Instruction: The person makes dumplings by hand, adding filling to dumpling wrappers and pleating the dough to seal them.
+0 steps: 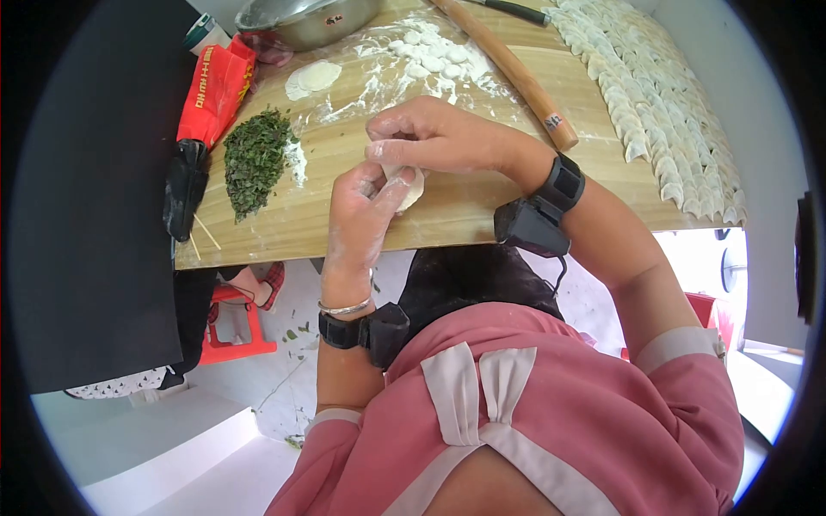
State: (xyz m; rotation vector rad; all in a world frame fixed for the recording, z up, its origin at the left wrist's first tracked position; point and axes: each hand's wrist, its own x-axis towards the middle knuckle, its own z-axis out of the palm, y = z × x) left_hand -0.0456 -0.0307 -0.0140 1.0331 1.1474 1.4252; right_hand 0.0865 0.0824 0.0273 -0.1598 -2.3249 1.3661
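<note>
white dough (415, 193) in left fingers (391, 194)

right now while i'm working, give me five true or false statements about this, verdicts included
1. The left hand holds a dough wrapper. True.
2. The right hand grips the rolling pin. False: it is at the dough wrapper; the rolling pin lies on the wooden board.
3. Chopped green leaves are piled at the board's left. True.
4. The dumplings lie in one loose heap. False: they lie in rows.
5. A metal bracelet circles the left wrist. True.
</note>
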